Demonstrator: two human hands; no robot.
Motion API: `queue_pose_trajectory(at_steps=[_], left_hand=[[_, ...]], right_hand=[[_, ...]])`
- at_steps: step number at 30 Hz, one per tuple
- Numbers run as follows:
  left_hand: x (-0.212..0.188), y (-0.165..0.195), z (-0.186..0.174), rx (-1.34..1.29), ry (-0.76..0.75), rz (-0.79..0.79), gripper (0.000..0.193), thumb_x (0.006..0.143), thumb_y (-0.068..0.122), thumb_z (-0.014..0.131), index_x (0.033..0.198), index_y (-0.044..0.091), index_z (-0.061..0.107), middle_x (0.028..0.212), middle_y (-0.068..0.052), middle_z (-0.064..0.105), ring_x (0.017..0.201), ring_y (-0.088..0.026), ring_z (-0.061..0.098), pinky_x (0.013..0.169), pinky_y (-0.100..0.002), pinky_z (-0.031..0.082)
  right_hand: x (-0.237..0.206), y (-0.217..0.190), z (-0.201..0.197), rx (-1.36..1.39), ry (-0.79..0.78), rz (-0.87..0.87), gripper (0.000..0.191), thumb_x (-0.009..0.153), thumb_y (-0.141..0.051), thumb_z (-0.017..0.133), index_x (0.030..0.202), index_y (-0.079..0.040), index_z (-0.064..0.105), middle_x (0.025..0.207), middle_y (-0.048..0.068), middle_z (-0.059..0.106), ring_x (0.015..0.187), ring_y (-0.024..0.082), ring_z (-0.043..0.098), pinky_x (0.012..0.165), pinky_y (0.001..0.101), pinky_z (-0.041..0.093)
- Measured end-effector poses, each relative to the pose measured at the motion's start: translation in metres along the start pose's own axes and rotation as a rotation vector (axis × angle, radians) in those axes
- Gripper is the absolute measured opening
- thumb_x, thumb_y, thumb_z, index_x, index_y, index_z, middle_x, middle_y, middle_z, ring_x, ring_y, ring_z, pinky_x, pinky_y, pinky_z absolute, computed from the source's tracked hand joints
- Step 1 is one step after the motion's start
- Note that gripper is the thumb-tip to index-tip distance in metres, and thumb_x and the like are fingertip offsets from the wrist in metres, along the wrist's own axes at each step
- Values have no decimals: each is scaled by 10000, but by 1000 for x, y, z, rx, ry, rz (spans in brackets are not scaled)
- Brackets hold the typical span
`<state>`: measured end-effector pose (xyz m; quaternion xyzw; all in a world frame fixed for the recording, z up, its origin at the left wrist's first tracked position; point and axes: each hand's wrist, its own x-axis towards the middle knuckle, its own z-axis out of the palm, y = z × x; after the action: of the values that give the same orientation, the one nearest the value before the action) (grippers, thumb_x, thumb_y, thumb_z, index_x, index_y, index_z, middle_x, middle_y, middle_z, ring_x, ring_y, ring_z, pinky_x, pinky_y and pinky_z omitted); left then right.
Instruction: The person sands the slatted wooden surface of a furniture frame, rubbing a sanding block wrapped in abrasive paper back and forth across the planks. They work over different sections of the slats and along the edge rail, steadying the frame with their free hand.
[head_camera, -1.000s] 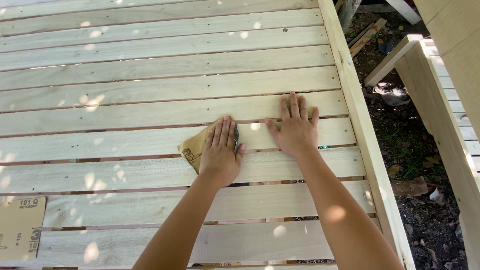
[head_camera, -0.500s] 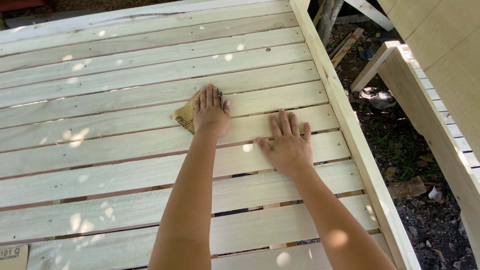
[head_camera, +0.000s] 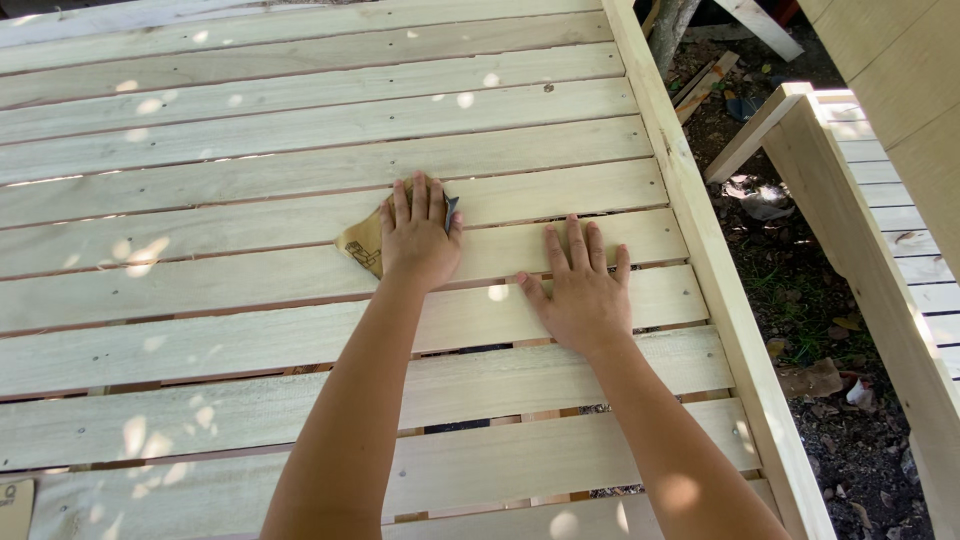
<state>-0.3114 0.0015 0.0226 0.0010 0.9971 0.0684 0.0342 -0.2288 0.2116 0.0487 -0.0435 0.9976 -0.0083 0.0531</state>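
A large frame of pale wooden slats (head_camera: 250, 130) fills the view. My left hand (head_camera: 420, 235) presses flat on a folded brown sheet of sandpaper (head_camera: 362, 243) lying on a slat near the middle. The sandpaper sticks out to the left of the hand and a dark corner shows at its right. My right hand (head_camera: 577, 288) rests palm down with fingers spread on the slats to the right, holding nothing.
The frame's side rail (head_camera: 700, 240) runs down the right. Beyond it lies bare ground with leaves and wood scraps (head_camera: 800, 300). Another slatted wooden piece (head_camera: 880, 200) stands at the far right. A second brown sandpaper sheet (head_camera: 15, 505) peeks in at the bottom left.
My left hand has slid the sandpaper back and forth along the slats, away from me and then nearer again. My right hand stays flat on the slats beside it.
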Motion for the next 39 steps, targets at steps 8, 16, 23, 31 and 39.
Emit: queue_pose_trajectory(at_steps=[8, 16, 23, 31, 39], left_hand=[[15, 0, 2, -50, 25, -14, 737, 1059, 507, 154, 1621, 40, 64, 1713, -125, -15, 1575, -278, -8, 1262, -420, 58], [-125, -4, 28, 15, -16, 120, 733, 1058, 491, 160, 1599, 7, 57, 1697, -150, -18, 1563, -284, 0, 1239, -422, 59], [3, -1, 6, -72, 35, 11, 746, 1052, 484, 186, 1618, 8, 85, 1709, -149, 5, 1569, -290, 7, 1254, -427, 81], [19, -1, 3, -76, 15, -11, 724, 1051, 492, 155, 1619, 50, 77, 1716, -110, -19, 1573, -272, -19, 1262, -414, 37], [-149, 10, 24, -4, 56, 138, 735, 1061, 499, 187, 1620, 29, 99, 1702, -142, 37, 1567, -294, 15, 1243, -472, 45]], right_hand=[[3, 3, -2, 17, 1, 1, 805, 970, -698, 230, 1620, -227, 166, 1701, 69, 71, 1555, 274, 59, 1221, 570, 55], [8, 0, 0, 34, 14, -12, 805, 972, -704, 232, 1620, -230, 178, 1705, 68, 73, 1556, 292, 62, 1224, 579, 47], [4, 2, 1, 10, 1, -9, 807, 971, -704, 213, 1618, -223, 164, 1696, 80, 66, 1552, 294, 50, 1213, 584, 43], [1, 2, -3, 23, -8, -9, 810, 961, -716, 208, 1617, -241, 170, 1697, 75, 75, 1552, 285, 57, 1218, 579, 46], [7, -1, 3, 47, 13, -27, 806, 967, -707, 226, 1616, -230, 184, 1700, 70, 58, 1554, 294, 59, 1212, 588, 46]])
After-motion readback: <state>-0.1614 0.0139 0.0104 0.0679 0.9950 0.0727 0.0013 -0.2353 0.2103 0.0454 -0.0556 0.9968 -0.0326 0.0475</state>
